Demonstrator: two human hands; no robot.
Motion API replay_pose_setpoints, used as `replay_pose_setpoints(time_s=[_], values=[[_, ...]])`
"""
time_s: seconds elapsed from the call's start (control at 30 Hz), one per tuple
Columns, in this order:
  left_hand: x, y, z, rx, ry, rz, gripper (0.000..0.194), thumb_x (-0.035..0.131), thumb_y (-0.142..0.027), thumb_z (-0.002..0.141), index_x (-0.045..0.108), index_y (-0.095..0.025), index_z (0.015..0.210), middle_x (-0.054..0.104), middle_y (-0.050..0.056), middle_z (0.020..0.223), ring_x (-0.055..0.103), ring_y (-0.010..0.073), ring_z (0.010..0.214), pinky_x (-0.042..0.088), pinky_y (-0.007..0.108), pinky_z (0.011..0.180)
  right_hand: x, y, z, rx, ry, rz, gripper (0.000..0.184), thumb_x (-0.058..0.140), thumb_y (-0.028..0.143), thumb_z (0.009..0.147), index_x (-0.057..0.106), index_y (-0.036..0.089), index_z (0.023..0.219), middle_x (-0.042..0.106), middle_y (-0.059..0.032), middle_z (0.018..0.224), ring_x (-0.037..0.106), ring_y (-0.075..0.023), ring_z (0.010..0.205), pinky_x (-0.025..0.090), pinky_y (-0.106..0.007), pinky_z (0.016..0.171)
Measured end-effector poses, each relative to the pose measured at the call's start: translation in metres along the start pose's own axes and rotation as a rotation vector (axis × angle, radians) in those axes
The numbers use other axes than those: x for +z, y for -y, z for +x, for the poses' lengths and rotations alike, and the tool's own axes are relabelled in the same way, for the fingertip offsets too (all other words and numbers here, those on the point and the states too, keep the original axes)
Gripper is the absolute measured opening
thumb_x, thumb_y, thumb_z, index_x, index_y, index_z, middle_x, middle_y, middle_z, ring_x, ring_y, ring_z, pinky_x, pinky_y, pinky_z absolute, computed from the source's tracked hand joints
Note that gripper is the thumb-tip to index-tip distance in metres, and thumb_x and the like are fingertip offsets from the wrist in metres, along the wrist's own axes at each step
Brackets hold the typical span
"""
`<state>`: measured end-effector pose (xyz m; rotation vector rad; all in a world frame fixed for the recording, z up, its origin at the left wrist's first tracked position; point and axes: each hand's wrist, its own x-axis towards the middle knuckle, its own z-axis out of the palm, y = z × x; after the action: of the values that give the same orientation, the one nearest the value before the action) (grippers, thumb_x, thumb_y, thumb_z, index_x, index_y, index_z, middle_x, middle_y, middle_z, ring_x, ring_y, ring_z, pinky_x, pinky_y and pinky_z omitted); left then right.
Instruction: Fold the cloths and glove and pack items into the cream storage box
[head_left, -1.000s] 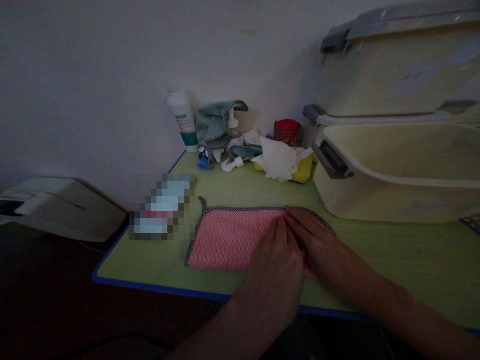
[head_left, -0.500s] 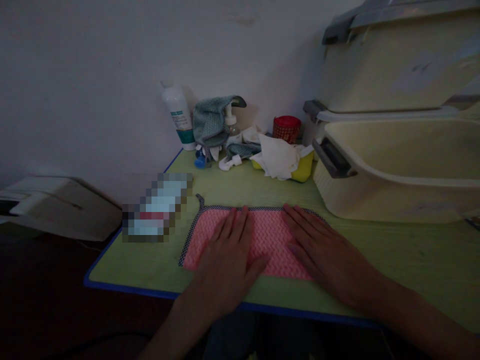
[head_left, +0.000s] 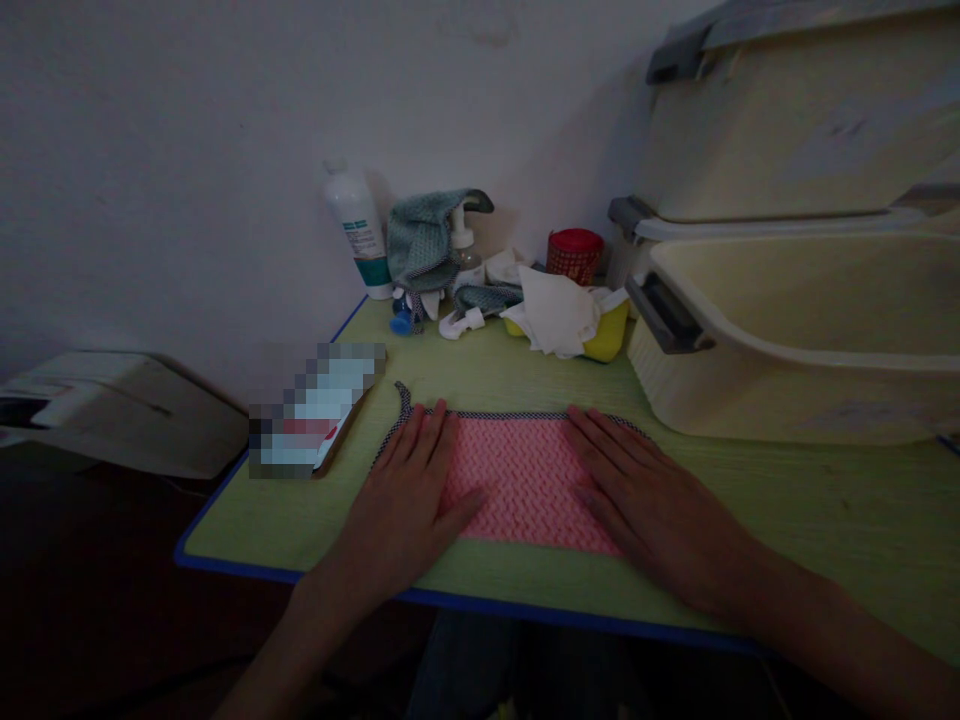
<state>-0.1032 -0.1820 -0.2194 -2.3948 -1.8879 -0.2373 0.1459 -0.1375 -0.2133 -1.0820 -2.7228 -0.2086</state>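
A pink textured cleaning cloth [head_left: 517, 480] with a black-and-white checked edge lies flat on the green tabletop [head_left: 765, 530]. It looks folded over, with a hanging loop at its far left corner. My left hand [head_left: 401, 500] rests palm down on the cloth's left part, fingers stretched toward the far edge and thumb out to the right. Over the right part lies my right hand [head_left: 645, 490], also flat, with fingertips at the far edge. Both hands cover the cloth's side ends. Neither grips anything.
A pixelated phone-like object [head_left: 322, 405] lies left. Behind stand a white bottle [head_left: 360, 235], a grey-green cloth [head_left: 424, 240] over a pump bottle, white tissues [head_left: 559, 310] on a yellow pack and a red roll [head_left: 574, 255]. Cream storage bins [head_left: 787, 395] stack at right. A blue edge [head_left: 480, 605] borders the table.
My left hand has slid left across the cloth to its left end, uncovering the middle. My right hand stays in place on the right part.
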Motion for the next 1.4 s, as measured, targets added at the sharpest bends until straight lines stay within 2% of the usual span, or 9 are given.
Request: replay_pose_setpoints(time_s=[0.37,0.5,0.7,0.83,1.0,1.2,1.3,1.4], values=[[-0.007,0.015,0.013,0.102,0.127,-0.01,0.076,0.023,-0.059,0.089,0.024,-0.005,0.142,0.017,0.018,0.15,0.012,0.0302,0.14,0.021,0.047,0.112,-0.001,0.002,-0.002,-0.009,0.006,-0.045,0.051,0.026,0.033,0.094,0.045,0.004,0.132,0.043,-0.019,0.138,0.042,-0.0293,0.127,0.041,-0.047,0.1],[-0.011,0.02,0.025,0.136,0.225,-0.023,0.08,0.021,-0.063,0.088,0.018,-0.006,0.144,0.01,0.017,0.151,0.008,0.0292,0.14,0.015,0.045,0.113,0.001,0.007,-0.005,0.052,-0.015,-0.061,0.052,0.026,0.033,0.094,0.046,0.002,0.131,0.045,-0.0206,0.136,0.042,-0.03,0.126,0.041,-0.048,0.101],[-0.018,0.032,0.043,0.201,0.378,-0.058,0.085,0.025,-0.065,0.086,0.009,-0.007,0.145,0.002,0.014,0.152,0.002,0.0257,0.141,0.009,0.041,0.115,0.001,0.011,-0.021,0.073,-0.024,0.01,0.057,0.026,0.04,0.094,0.039,0.003,0.136,0.039,-0.0215,0.14,0.036,-0.0301,0.131,0.038,-0.049,0.103],[-0.013,0.036,0.043,0.213,0.347,-0.068,0.085,0.025,-0.066,0.085,0.01,-0.008,0.145,0.004,0.013,0.152,0.002,0.0248,0.141,0.009,0.039,0.115,-0.003,0.007,-0.034,0.018,0.002,0.063,0.062,0.029,0.046,0.093,0.036,0.003,0.138,0.036,-0.0214,0.142,0.032,-0.0294,0.133,0.037,-0.047,0.104],[-0.006,0.039,0.041,0.224,0.283,-0.081,0.085,0.027,-0.067,0.085,0.012,-0.009,0.145,0.008,0.014,0.152,0.006,0.0251,0.141,0.013,0.041,0.114,-0.006,0.008,-0.038,0.1,0.015,0.073,0.065,0.033,0.049,0.091,0.037,0.003,0.138,0.035,-0.0215,0.142,0.026,-0.0348,0.134,0.035,-0.053,0.104],[-0.006,0.039,0.04,0.228,0.265,-0.073,0.082,0.025,-0.066,0.086,0.015,-0.009,0.145,0.01,0.013,0.151,0.007,0.0249,0.141,0.014,0.041,0.114,-0.013,0.004,-0.039,0.049,0.032,0.121,0.064,0.032,0.047,0.092,0.039,0.001,0.136,0.036,-0.0221,0.142,0.03,-0.0349,0.132,0.039,-0.052,0.101],[-0.005,0.039,0.039,0.232,0.235,-0.074,0.081,0.026,-0.066,0.086,0.016,-0.011,0.145,0.012,0.013,0.151,0.009,0.0251,0.141,0.015,0.042,0.114,-0.018,-0.005,-0.04,0.055,0.017,0.207,0.059,0.034,0.042,0.092,0.041,0.002,0.134,0.04,-0.0211,0.14,0.036,-0.0302,0.131,0.041,-0.047,0.101],[-0.003,0.039,0.038,0.231,0.232,-0.082,0.081,0.025,-0.066,0.085,0.017,-0.011,0.144,0.012,0.012,0.151,0.01,0.0252,0.14,0.016,0.042,0.114,-0.023,-0.016,-0.039,0.165,-0.06,0.326,0.044,0.034,0.029,0.092,0.049,0.008,0.128,0.055,-0.0176,0.128,0.052,-0.0244,0.118,0.046,-0.041,0.097]])
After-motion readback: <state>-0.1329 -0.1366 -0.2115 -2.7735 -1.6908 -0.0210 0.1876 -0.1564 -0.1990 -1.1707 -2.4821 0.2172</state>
